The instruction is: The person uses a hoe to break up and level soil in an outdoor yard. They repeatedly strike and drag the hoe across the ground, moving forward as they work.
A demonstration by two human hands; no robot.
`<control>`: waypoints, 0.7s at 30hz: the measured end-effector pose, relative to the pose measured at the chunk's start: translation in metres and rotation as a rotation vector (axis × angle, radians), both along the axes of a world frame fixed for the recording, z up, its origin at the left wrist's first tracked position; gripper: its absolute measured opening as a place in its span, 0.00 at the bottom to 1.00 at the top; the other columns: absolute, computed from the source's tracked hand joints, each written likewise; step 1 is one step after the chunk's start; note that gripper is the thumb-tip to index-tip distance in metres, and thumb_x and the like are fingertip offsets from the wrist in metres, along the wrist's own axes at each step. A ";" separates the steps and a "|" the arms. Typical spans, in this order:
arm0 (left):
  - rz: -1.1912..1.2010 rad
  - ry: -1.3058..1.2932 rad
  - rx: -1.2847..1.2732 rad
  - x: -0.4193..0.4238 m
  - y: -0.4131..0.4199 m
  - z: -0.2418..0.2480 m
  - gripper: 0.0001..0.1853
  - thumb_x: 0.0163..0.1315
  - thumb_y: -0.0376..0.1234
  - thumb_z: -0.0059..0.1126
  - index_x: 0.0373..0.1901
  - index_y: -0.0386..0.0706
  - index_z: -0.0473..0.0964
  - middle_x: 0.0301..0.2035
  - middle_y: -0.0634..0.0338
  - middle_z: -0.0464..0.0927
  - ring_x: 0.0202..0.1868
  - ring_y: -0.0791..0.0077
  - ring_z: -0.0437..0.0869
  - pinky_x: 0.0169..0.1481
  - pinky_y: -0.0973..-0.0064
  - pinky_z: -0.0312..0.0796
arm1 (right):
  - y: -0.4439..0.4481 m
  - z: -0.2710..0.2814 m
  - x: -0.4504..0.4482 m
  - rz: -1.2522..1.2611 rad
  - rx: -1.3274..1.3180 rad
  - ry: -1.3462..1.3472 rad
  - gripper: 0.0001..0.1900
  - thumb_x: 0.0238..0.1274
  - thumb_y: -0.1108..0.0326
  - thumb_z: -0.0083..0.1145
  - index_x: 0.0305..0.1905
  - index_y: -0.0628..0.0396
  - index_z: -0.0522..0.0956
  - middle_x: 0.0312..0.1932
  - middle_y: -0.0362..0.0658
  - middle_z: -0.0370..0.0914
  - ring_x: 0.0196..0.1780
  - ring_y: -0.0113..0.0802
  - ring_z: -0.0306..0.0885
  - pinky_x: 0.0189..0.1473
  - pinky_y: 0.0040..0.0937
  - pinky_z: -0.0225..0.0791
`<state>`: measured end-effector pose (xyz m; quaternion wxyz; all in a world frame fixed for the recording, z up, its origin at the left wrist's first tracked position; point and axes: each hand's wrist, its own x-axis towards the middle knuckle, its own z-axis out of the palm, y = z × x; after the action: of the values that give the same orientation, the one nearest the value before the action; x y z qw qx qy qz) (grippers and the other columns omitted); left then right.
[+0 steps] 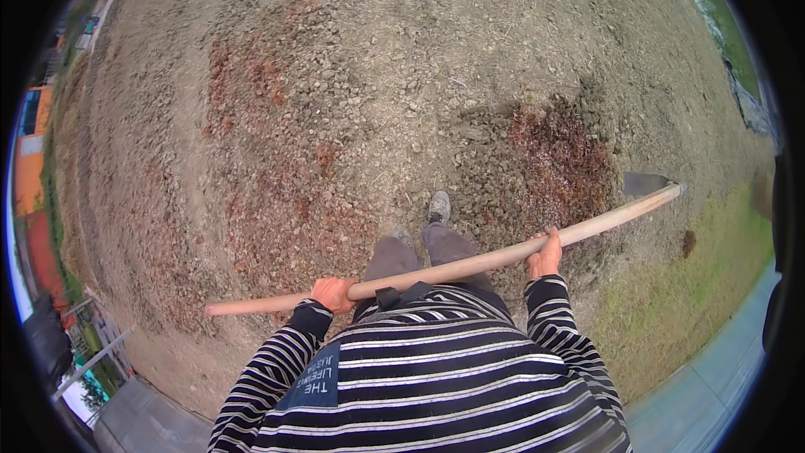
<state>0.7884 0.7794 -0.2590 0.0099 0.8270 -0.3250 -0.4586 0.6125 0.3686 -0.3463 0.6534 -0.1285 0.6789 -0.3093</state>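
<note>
A hoe with a long pale wooden handle (pixel 453 269) lies aslant across the front of my body, its far end higher at the right. My left hand (pixel 334 294) wraps around the handle near its butt end. Further along toward the head, my right hand (pixel 546 256) grips it too. The flat grey hoe blade (pixel 644 184) sits beside a dark patch of reddish-brown loose material (pixel 566 163) on the soil. Whether the blade touches the ground, I cannot tell.
Cloddy bare soil (pixel 402 56) spreads ahead, with fainter reddish patches (pixel 251 75) at left. My shoes (pixel 439 206) stand on it. Grass (pixel 666 283) and a paved strip (pixel 704 384) border the right. Metal rails (pixel 94 362) and grey paving (pixel 151 415) lie at lower left.
</note>
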 end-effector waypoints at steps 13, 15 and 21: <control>0.316 0.266 -0.480 0.062 -0.117 -0.113 0.13 0.40 0.37 0.56 0.30 0.47 0.73 0.26 0.51 0.77 0.32 0.48 0.77 0.36 0.58 0.68 | -0.102 0.080 0.208 0.331 -0.752 -0.066 0.09 0.50 0.70 0.56 0.29 0.57 0.66 0.19 0.38 0.65 0.19 0.26 0.65 0.21 0.25 0.64; 0.409 0.298 -0.271 0.052 -0.065 -0.108 0.16 0.39 0.38 0.56 0.34 0.50 0.75 0.28 0.51 0.78 0.34 0.50 0.78 0.39 0.60 0.70 | -0.041 0.015 0.226 0.363 -0.545 -0.051 0.09 0.50 0.69 0.56 0.31 0.57 0.66 0.20 0.38 0.66 0.19 0.26 0.66 0.19 0.26 0.64; 0.523 0.262 0.232 -0.001 0.037 -0.029 0.18 0.38 0.39 0.61 0.34 0.45 0.75 0.28 0.48 0.78 0.34 0.50 0.79 0.40 0.61 0.71 | 0.082 -0.137 0.205 0.498 0.096 -0.042 0.11 0.47 0.70 0.57 0.32 0.55 0.64 0.18 0.39 0.65 0.17 0.29 0.66 0.18 0.29 0.64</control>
<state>0.7876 0.8162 -0.2876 0.0746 0.8121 -0.0428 -0.5772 0.8172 0.4508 -0.4829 0.7289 -0.2539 0.6265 -0.1088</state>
